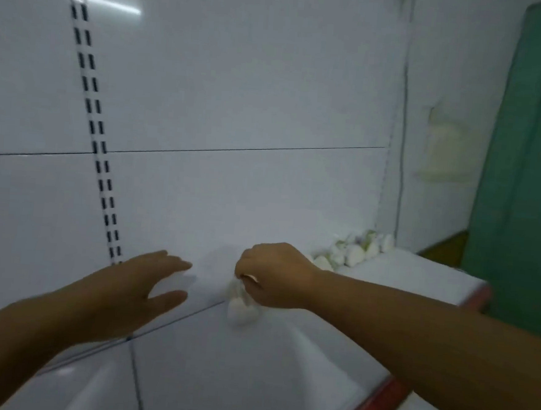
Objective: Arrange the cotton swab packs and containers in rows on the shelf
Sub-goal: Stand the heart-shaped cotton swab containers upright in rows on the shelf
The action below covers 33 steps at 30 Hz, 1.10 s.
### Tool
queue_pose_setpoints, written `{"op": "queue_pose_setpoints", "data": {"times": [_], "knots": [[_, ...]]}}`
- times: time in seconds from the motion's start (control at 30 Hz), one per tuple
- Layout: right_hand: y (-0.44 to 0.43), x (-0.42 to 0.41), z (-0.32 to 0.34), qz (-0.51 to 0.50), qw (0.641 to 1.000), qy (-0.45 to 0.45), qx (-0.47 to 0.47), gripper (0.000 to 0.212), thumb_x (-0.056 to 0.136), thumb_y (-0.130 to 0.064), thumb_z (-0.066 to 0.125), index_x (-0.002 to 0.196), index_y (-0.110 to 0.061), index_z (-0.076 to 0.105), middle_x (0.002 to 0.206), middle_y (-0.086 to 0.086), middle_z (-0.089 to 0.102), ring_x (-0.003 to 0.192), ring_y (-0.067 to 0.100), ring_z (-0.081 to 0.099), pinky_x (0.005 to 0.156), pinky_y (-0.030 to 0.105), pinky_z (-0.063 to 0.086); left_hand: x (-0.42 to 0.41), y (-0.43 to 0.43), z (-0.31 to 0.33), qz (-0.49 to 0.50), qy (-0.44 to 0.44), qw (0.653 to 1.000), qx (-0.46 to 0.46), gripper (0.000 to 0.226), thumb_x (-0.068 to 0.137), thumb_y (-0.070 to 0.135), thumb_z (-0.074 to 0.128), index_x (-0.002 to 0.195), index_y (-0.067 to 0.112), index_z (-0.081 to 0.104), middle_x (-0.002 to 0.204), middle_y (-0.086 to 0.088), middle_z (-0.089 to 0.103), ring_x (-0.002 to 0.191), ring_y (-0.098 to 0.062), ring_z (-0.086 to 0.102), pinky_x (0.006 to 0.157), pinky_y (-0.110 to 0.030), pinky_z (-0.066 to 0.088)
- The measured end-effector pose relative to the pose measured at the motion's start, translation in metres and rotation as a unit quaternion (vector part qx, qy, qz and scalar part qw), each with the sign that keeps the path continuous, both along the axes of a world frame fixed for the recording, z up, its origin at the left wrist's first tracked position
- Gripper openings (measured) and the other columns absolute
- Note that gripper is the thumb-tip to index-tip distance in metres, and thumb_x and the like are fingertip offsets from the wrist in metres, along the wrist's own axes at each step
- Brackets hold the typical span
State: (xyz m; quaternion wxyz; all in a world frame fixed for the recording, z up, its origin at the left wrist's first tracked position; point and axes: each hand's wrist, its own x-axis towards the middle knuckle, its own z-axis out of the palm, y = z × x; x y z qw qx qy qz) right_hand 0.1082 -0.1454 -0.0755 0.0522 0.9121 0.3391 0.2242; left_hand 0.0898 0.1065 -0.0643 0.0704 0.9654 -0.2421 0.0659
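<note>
My right hand [274, 275] pinches the top of a small white cotton swab pack [240, 308], which hangs just above the white shelf [250, 379] close to the back panel. To its left, my left hand [141, 288] reaches forward with straight, spread fingers and holds nothing. A row of several white and pale green packs [352, 250] lies along the back of the shelf at the far right. The frame is blurred, so the pack's details are not clear.
The white back panel [237, 106] rises behind the shelf, with a slotted upright strip [92, 122] at the left. A red strip [387, 395] runs along the shelf's front edge. A green door [528, 159] stands at the right.
</note>
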Motion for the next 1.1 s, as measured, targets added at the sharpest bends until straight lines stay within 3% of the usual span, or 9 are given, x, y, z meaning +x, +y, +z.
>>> {"op": "queue_pose_setpoints", "data": {"times": [0.13,0.27,0.37,0.5,0.67,0.83,0.93,1.0,1.1], "knots": [[-0.132,0.01,-0.013,-0.149,0.988,0.047,-0.02,0.023,0.091,-0.022,0.046,0.099,-0.013,0.065,0.098,0.004,0.064,0.09,0.024,0.059,0.073,0.034,0.047,0.031,-0.09,-0.029,-0.064,0.005,0.998,-0.005,0.06,0.09,0.064,0.033,0.146,0.046,0.019,0.156,0.023,0.015,0.138,0.009,0.006,0.114,-0.019,0.008],[-0.253,0.037,-0.037,-0.248,0.965,0.088,0.005,0.031,0.092,-0.025,0.047,0.12,-0.022,0.06,0.12,-0.001,0.06,0.109,0.018,0.055,0.086,0.028,0.04,0.05,-0.154,-0.05,-0.082,-0.009,0.997,-0.007,0.057,0.089,0.066,0.036,0.142,0.054,0.017,0.152,0.028,0.015,0.138,0.009,0.012,0.109,-0.011,0.011],[-0.328,0.073,-0.052,-0.306,0.936,0.104,0.137,0.041,0.094,-0.032,0.051,0.133,-0.021,0.048,0.127,-0.001,0.055,0.113,0.017,0.053,0.088,0.024,0.038,0.059,-0.201,-0.055,-0.076,-0.016,0.997,-0.012,0.048,0.089,0.066,0.04,0.13,0.066,0.014,0.137,0.037,0.014,0.127,0.016,0.016,0.102,-0.004,0.01],[-0.383,0.134,-0.076,-0.311,0.878,0.222,0.289,0.066,0.095,-0.04,0.053,0.145,-0.009,0.024,0.135,0.01,0.049,0.118,0.025,0.051,0.088,0.028,0.04,0.074,-0.263,-0.061,-0.062,-0.036,0.997,0.025,0.055,0.091,0.06,0.046,0.141,0.05,0.024,0.152,0.027,0.016,0.138,0.01,0.015,0.105,-0.004,0.007],[-0.398,0.193,-0.081,-0.295,0.868,0.251,0.31,0.074,0.088,-0.052,0.058,0.141,-0.008,0.03,0.138,0.014,0.047,0.123,0.029,0.05,0.097,0.035,0.042,0.079,-0.327,-0.046,-0.042,-0.033,0.997,0.054,0.054,0.091,0.058,0.046,0.142,0.047,0.032,0.148,0.023,0.03,0.135,0.007,0.027,0.101,-0.003,0.012],[-0.39,0.217,-0.088,-0.296,0.842,0.264,0.366,0.066,0.073,-0.063,0.064,0.115,-0.014,0.048,0.114,0.006,0.058,0.106,0.024,0.058,0.084,0.031,0.046,0.075,-0.366,-0.051,-0.013,-0.001,0.998,0.069,0.055,0.088,0.063,0.042,0.14,0.048,0.036,0.145,0.026,0.032,0.135,0.008,0.027,0.115,-0.019,0.019],[-0.408,0.218,-0.067,-0.265,0.851,0.27,0.364,0.049,0.071,-0.046,0.074,0.106,-0.019,0.052,0.107,0.003,0.061,0.096,0.019,0.059,0.08,0.031,0.049,0.079,-0.369,-0.044,0.008,0.002,0.999,0.032,0.058,0.084,0.064,0.045,0.138,0.05,0.036,0.133,0.034,0.032,0.127,0.013,0.029,0.108,-0.007,0.016],[-0.419,0.213,-0.046,-0.183,0.835,0.262,0.449,0.033,0.074,-0.016,0.074,0.101,-0.019,0.055,0.106,0.007,0.062,0.087,0.017,0.059,0.079,0.036,0.051,0.088,-0.372,-0.035,0.028,0.017,0.999,-0.041,0.048,0.085,0.056,0.056,0.129,0.054,0.038,0.124,0.035,0.035,0.119,0.016,0.036,0.102,-0.002,0.021],[-0.404,0.187,-0.006,0.014,0.783,0.364,0.504,0.05,0.07,0.023,0.058,0.096,-0.019,0.059,0.105,0.011,0.06,0.082,0.015,0.061,0.066,0.035,0.055,0.111,-0.379,-0.021,0.041,0.114,0.961,-0.248,0.057,0.082,0.041,0.073,0.123,0.053,0.035,0.129,0.026,0.044,0.117,0.007,0.046,0.102,-0.021,0.041]]}}
